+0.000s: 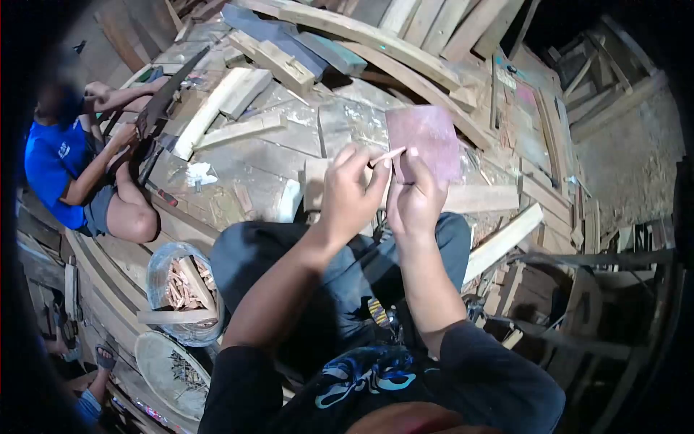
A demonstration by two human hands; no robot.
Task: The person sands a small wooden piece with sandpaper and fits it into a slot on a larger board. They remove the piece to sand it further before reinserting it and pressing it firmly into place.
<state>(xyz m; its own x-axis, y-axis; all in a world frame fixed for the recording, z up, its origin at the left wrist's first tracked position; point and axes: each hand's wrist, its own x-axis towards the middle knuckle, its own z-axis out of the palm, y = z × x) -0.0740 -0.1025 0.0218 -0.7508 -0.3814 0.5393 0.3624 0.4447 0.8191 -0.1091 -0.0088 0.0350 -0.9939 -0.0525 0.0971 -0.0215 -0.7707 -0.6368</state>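
My left hand [348, 189] is closed, pinching a small, slim wooden piece [391, 154] between thumb and fingers. My right hand [416, 201] is closed on a reddish-brown square sheet of sandpaper [426, 130], its thumb lying on the front of the sheet. The wooden piece's right end rests against the sandpaper by that thumb. Both hands are held above my crossed legs, close together. A pale wood block [315, 181] lies on the floor behind my left hand, partly covered by it.
At left sits a person in a blue shirt [54, 170], holding a long dark saw-like blade [173, 83]. A clear bucket [155, 278] of small wooden pieces and a basin [148, 354] of dark slender bits stand by my left knee. Planks [383, 43] and offcuts [242, 130] lie ahead.
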